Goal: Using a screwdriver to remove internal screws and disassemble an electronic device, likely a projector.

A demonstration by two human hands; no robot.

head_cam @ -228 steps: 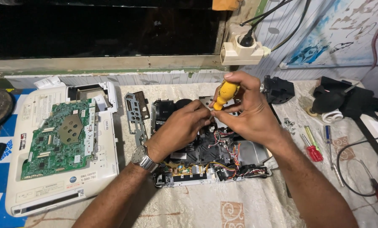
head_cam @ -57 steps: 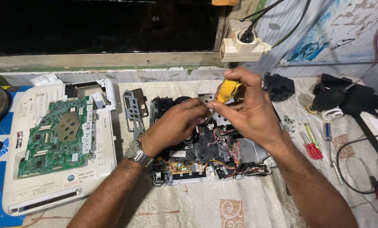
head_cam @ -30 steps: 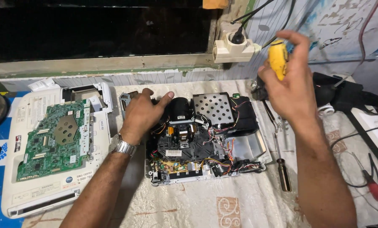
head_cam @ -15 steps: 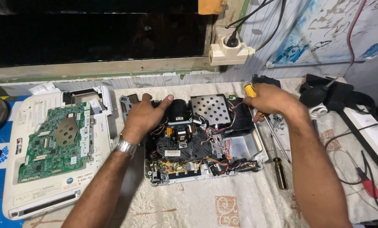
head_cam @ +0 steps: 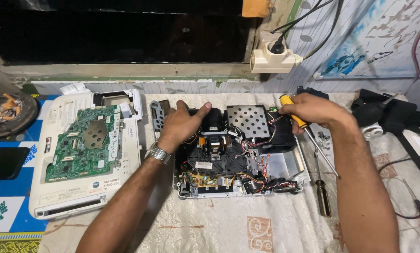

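There, opened projector [head_cam: 238, 154] between both hands.

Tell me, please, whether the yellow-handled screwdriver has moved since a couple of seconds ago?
Yes. The yellow-handled screwdriver, in the right hand, has gone from above the opened device to its right edge, shaft angled down toward the tablecloth.

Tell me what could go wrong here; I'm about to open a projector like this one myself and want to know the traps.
Three risks, as I judge them:
1. The right hand holds the yellow-handled screwdriver beside the opened device; its tip could snag the loose coloured wires.
2. The small screws lie loose on the patterned cloth and could get lost.
3. The left hand presses on the device's exposed parts and might strain them.
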